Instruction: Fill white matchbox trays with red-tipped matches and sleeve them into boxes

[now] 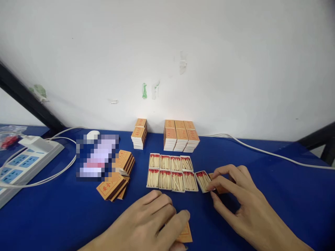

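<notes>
My right hand (240, 197) pinches the near right corner of an open matchbox tray (202, 180) full of red-tipped matches. That tray lies slightly turned, beside two rows of similar filled trays (177, 182). Under my right fingers an orange matchbox sleeve (222, 189) shows, partly hidden. Closer to me, my left hand (146, 221) is closed around an orange matchbox cover (186, 234). Only the right end of that cover is visible, so I cannot tell whether anything is inside it.
Stacks of closed matchboxes (181, 136) stand against the white wall, with a smaller stack (139, 134) to their left. Loose orange matchbox covers (112, 184) lie in a pile at left. Beyond them are a blurred-out phone-like object (98, 157), a power strip (26, 162) and white cables (261, 150).
</notes>
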`<state>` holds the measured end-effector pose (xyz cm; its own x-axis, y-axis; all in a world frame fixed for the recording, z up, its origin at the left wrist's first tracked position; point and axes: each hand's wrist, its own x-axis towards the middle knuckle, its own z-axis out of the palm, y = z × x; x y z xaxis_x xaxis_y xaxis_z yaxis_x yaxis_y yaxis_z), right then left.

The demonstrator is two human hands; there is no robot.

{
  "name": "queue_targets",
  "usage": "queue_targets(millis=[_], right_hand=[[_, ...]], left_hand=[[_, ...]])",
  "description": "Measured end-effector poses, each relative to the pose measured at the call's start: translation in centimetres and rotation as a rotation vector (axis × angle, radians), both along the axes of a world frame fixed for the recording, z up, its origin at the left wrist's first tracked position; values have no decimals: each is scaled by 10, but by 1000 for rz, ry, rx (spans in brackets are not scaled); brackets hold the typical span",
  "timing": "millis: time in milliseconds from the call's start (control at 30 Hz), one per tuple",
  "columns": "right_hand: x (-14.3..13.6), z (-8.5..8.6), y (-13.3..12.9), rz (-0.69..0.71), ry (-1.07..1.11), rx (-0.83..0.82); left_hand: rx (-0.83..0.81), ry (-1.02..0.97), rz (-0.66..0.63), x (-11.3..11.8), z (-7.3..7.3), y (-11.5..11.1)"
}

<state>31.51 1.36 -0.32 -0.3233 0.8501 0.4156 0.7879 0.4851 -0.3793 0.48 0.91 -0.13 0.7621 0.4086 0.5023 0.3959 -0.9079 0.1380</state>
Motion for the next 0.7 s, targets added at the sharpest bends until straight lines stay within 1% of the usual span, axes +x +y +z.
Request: queue_targets(millis=[167, 300, 400, 500, 600, 700], right_hand=[[-1, 12, -6, 116, -34, -20], [-1, 16, -7, 92, -21, 13], [0, 13, -5, 47, -33, 52], [1, 6, -3, 17, -79, 51], [2, -1, -3, 29, -120, 57], [3, -4, -4, 42, -144, 89]], left_hand=[[-23, -2, 44, 0, -3, 0], [-57, -3, 73, 0, -2, -1], [-55, 14, 111, 0, -3, -1], [-50, 28, 140, -1, -3, -2], [-46, 36, 164, -2, -2, -2], [-85, 32, 174, -3, -1, -2]])
